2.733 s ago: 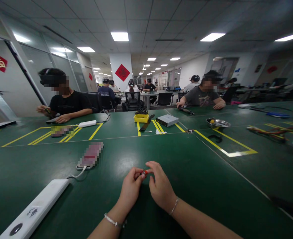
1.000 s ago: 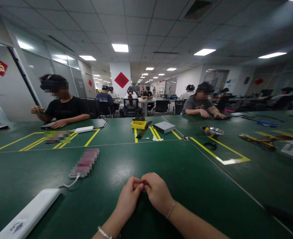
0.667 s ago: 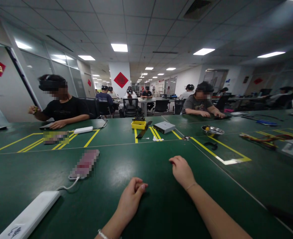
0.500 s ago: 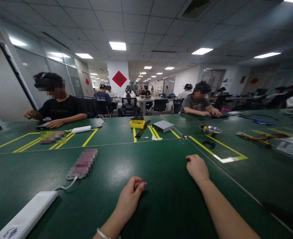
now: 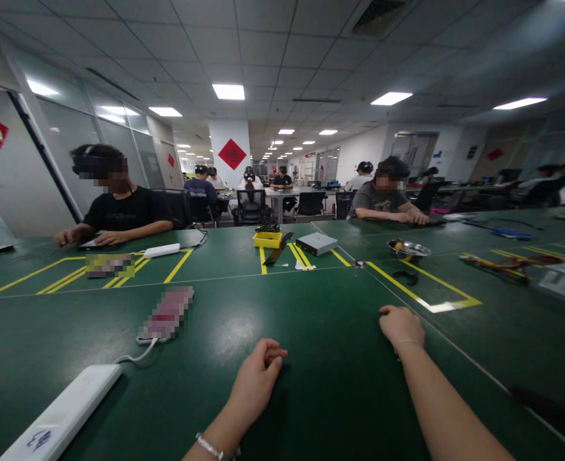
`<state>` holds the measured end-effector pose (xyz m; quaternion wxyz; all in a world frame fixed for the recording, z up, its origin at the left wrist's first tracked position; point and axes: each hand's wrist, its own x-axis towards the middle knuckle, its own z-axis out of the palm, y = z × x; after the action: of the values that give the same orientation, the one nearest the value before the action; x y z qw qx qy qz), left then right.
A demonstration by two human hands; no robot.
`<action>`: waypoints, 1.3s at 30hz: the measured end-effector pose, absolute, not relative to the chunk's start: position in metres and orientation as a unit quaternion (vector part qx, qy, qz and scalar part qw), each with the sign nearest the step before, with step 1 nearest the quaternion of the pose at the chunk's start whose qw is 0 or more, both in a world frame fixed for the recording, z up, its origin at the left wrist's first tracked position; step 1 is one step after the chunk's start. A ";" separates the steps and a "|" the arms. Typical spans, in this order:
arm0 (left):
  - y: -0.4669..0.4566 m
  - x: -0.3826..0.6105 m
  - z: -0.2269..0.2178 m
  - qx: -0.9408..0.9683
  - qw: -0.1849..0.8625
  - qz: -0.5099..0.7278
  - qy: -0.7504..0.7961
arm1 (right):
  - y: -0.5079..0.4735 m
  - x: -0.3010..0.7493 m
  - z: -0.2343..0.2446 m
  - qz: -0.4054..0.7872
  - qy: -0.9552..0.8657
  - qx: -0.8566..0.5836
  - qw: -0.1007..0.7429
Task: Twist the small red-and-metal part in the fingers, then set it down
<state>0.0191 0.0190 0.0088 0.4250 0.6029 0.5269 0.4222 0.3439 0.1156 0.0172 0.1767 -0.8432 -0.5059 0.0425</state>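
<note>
My left hand point(image 5: 258, 379) rests on the green table point(image 5: 320, 390) near the front edge. Its fingers are curled and the thumb presses against the forefinger; nothing shows between them. My right hand point(image 5: 401, 325) lies further out to the right, apart from the left one. It is seen from the back with its fingers folded under, so anything inside is hidden. It is just short of a yellow taped rectangle point(image 5: 430, 302). A bracelet sits on each wrist.
A phone point(image 5: 166, 315) is cabled to a long white power bank point(image 5: 66, 410) at my left. Further back stand a metal bowl point(image 5: 408, 248), a black loop point(image 5: 405, 277), a yellow bin point(image 5: 267, 239) and a grey box point(image 5: 317, 243). Two people point(image 5: 119, 208) point(image 5: 382, 198) sit opposite.
Both hands were pinching a small red piece together. My right hand has pulled away and slid out to the right; the left stayed put, and the red piece is no longer visible.
</note>
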 end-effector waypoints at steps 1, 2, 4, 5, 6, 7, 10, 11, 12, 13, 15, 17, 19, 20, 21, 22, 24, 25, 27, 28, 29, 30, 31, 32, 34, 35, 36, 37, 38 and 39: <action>0.019 0.019 0.009 0.606 0.420 0.421 0.529 | 0.115 0.343 0.017 0.038 -0.504 -0.843 0.184; 0.018 0.019 0.010 0.609 0.415 0.419 0.530 | 0.115 0.341 0.016 0.027 -0.502 -0.843 0.191; 0.017 0.019 0.011 0.617 0.402 0.414 0.534 | 0.115 0.332 0.017 -0.011 -0.505 -0.839 0.203; 0.017 0.019 0.011 0.622 0.391 0.412 0.539 | 0.115 0.323 0.018 -0.036 -0.517 -0.829 0.209; 0.017 0.019 0.011 0.627 0.375 0.409 0.547 | 0.114 0.312 0.020 -0.060 -0.541 -0.810 0.217; 0.017 0.018 0.010 0.634 0.354 0.405 0.555 | 0.112 0.298 0.022 -0.077 -0.577 -0.781 0.225; 0.019 0.018 0.007 0.660 0.271 0.391 0.581 | 0.096 0.246 0.027 -0.063 -0.729 -0.639 0.238; 0.020 0.018 0.005 0.670 0.246 0.382 0.587 | 0.088 0.227 0.026 -0.040 -0.775 -0.586 0.233; 0.020 0.018 0.003 0.678 0.228 0.367 0.594 | 0.079 0.209 0.025 -0.016 -0.812 -0.537 0.227; 0.021 0.018 0.001 0.684 0.214 0.351 0.602 | 0.070 0.193 0.023 0.010 -0.841 -0.494 0.220; 0.022 0.018 -0.003 0.701 0.203 0.307 0.611 | 0.054 0.170 0.017 0.060 -0.879 -0.428 0.200; 0.022 0.018 -0.005 0.719 0.199 0.268 0.609 | 0.045 0.161 0.013 0.097 -0.899 -0.389 0.175; 0.020 0.018 -0.005 0.732 0.197 0.248 0.603 | 0.047 0.165 0.015 0.106 -0.910 -0.370 0.153; 0.019 0.017 -0.004 0.735 0.196 0.246 0.601 | 0.052 0.172 0.019 0.094 -0.909 -0.376 0.151; 0.018 0.017 -0.003 0.736 0.197 0.247 0.599 | 0.059 0.183 0.024 0.071 -0.902 -0.396 0.159; 0.017 0.017 -0.002 0.735 0.198 0.249 0.599 | 0.067 0.196 0.028 0.038 -0.885 -0.431 0.175; 0.016 0.017 0.002 0.733 0.201 0.252 0.599 | 0.085 0.230 0.036 -0.047 -0.813 -0.539 0.214; 0.016 0.017 0.003 0.733 0.202 0.252 0.599 | 0.093 0.249 0.037 -0.085 -0.763 -0.601 0.224; 0.015 0.017 0.006 0.733 0.200 0.240 0.605 | 0.106 0.288 0.034 -0.125 -0.664 -0.707 0.209; 0.015 0.017 0.007 0.733 0.197 0.230 0.610 | 0.110 0.305 0.030 -0.117 -0.628 -0.746 0.188; 0.015 0.018 0.008 0.733 0.193 0.219 0.614 | 0.113 0.320 0.025 -0.099 -0.601 -0.776 0.166; 0.015 0.018 0.009 0.735 0.188 0.209 0.618 | 0.115 0.333 0.021 -0.073 -0.585 -0.795 0.143; 0.014 0.019 0.010 0.736 0.184 0.201 0.620 | 0.116 0.342 0.017 -0.046 -0.577 -0.806 0.124; 0.014 0.019 0.010 0.737 0.181 0.196 0.620 | 0.117 0.349 0.013 -0.024 -0.574 -0.811 0.110; 0.014 0.019 0.011 0.741 0.180 0.196 0.617 | 0.118 0.354 0.011 -0.001 -0.577 -0.811 0.094; 0.013 0.019 0.011 0.742 0.181 0.198 0.615 | 0.118 0.355 0.011 0.002 -0.578 -0.811 0.091; 0.013 0.019 0.011 0.743 0.182 0.201 0.612 | 0.118 0.354 0.012 0.003 -0.578 -0.810 0.092; 0.013 0.019 0.012 0.743 0.182 0.206 0.610 | 0.118 0.352 0.013 0.003 -0.578 -0.810 0.098; 0.013 0.018 0.012 0.743 0.183 0.211 0.608 | 0.118 0.351 0.015 0.005 -0.576 -0.811 0.104; 0.013 0.018 0.012 0.742 0.183 0.216 0.607 | 0.118 0.349 0.016 0.009 -0.574 -0.811 0.112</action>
<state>0.0180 0.0126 0.0117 0.1833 0.7423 0.6073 0.2158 0.3493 0.1182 0.0159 0.1121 -0.8110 -0.5741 0.0093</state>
